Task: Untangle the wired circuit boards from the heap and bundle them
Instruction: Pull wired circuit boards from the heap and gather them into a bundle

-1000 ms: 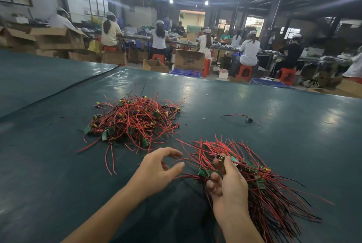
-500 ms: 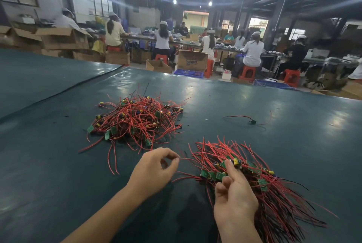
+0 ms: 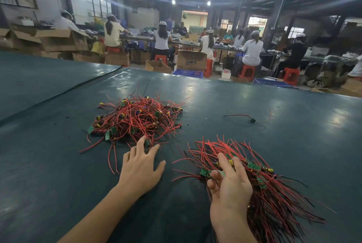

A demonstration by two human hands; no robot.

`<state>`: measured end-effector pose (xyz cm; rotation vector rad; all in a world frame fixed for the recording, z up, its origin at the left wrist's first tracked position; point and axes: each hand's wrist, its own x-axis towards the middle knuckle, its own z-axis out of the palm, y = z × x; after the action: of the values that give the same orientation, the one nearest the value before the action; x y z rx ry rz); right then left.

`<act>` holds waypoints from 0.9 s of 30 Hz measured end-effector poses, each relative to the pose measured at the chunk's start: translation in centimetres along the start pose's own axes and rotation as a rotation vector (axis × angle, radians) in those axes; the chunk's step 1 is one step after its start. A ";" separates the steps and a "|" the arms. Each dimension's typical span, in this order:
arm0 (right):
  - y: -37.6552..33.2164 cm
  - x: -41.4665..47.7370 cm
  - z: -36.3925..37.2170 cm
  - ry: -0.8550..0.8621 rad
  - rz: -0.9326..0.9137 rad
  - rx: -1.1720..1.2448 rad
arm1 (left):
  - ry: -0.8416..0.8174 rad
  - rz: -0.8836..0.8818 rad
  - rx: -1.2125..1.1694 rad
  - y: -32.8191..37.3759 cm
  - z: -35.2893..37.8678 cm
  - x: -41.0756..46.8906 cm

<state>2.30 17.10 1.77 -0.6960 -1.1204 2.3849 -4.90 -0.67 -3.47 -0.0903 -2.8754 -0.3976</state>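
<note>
A dark green covered table [image 3: 58,184] is seen filling the lower two thirds of the frame. A tangled heap [image 3: 137,119] of small green circuit boards with red and black wires is lying on it, left of centre. The left hand [image 3: 140,168] is stretched toward the heap's near edge with the palm down and the fingers straight and spread apart; nothing is held in it. Its fingertips [image 3: 144,139] are placed just beside a small board at the heap's rim, though whether contact is made cannot be told.

At the lower right, a sorted bundle [image 3: 274,193] of wired circuit boards is gripped by the right hand [image 3: 229,186], whose fingers are curled around the boards. The bundle's wires are fanned out from the hand toward the centre of the frame and toward the lower right corner, and the bundle is kept well apart from the heap.

One loose wired part [image 3: 251,119] is lying alone on the table, right of centre and beyond the bundle.

Past the far table edge, across the upper half of the frame, workers [image 3: 251,50] are seated on red stools [image 3: 247,71] at long benches. An open cardboard box [image 3: 192,60] and a blue crate [image 3: 188,72] are set on the floor near the upper centre.
</note>
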 end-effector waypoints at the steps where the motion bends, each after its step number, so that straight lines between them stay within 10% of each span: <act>1: 0.0 0.1 0.0 -0.006 0.002 0.000 | 0.015 -0.017 0.037 -0.1 0.0 0.0; 17: 0.1 0.2 -0.1 -0.064 0.054 -0.033 | 0.379 0.288 -0.413 -0.1 -1.6 0.3; 27: 0.8 -1.2 0.8 -0.434 0.015 -0.297 | 0.696 0.655 -0.784 4.3 -4.4 -1.9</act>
<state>2.62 15.51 1.91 -0.2735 -1.6750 2.4753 -1.64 2.24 1.27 -0.8079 -1.7403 -1.1032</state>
